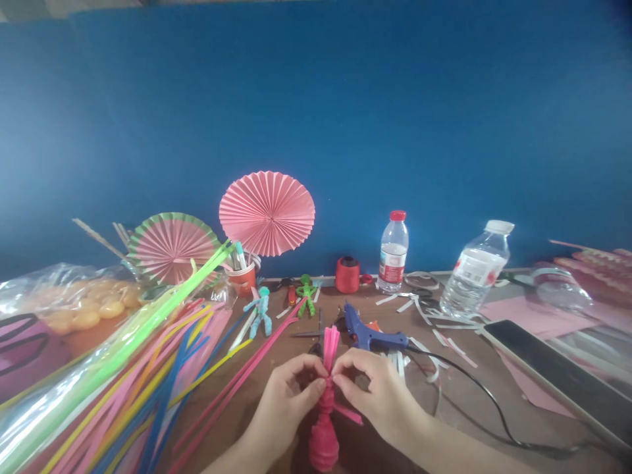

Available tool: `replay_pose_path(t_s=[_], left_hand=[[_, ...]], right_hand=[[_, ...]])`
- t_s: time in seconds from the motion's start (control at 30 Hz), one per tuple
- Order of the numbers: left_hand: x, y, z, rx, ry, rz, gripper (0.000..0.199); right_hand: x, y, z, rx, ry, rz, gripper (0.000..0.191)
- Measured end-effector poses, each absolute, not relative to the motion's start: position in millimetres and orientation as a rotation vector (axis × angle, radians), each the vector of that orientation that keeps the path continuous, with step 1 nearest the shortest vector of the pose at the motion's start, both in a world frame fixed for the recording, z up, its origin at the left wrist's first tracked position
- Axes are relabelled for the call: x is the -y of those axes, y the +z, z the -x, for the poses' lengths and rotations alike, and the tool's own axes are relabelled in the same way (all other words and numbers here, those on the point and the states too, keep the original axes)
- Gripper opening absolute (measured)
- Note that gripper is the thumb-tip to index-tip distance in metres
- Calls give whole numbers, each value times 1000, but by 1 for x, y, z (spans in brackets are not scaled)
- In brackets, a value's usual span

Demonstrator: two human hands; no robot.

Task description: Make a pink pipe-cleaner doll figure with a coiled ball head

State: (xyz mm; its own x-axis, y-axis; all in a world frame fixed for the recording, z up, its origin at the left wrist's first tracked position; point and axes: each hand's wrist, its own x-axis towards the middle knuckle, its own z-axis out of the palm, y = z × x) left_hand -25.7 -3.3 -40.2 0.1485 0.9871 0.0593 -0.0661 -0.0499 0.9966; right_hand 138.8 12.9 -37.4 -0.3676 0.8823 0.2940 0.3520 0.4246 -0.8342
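A hot-pink pipe-cleaner figure (324, 431) is upright between my hands, its wound lower part rounded and several strands sticking up at the top. My left hand (291, 395) pinches it from the left with thumb and forefinger. From the right, my right hand (375, 392) pinches it at about the same height, just under the loose strands. One short pink end points out to the right below my fingers. Just beyond my right hand lies a blue hot glue gun (372, 332) with a black cord. What exactly sits between the fingertips is partly hidden.
Bundles of coloured pipe cleaners (162, 388) cover the left side. Behind stand a blue figure (260, 313), a green figure (306, 295), a pen cup (241, 280) and pink paper fans (266, 214). Water bottles (394, 253), paper scraps and a phone-like dark slab (557, 378) are at right.
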Motion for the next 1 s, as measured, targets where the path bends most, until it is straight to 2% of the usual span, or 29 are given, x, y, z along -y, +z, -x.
replay_pose_path(t_s=[0.2,0.53,1.0], left_hand=[[2,-41,26,-1041,1162,-1295,5],[3,-37,23,-1059,1165,-1252,8],[2,-36,22,-1159,1113,-1330,4]], right_hand=[[-11,-40,-135,1799,1000,1108,13],[-7,-43,-140,1973,687,967,11],[-9,-43,-138,1993,702,988,14]])
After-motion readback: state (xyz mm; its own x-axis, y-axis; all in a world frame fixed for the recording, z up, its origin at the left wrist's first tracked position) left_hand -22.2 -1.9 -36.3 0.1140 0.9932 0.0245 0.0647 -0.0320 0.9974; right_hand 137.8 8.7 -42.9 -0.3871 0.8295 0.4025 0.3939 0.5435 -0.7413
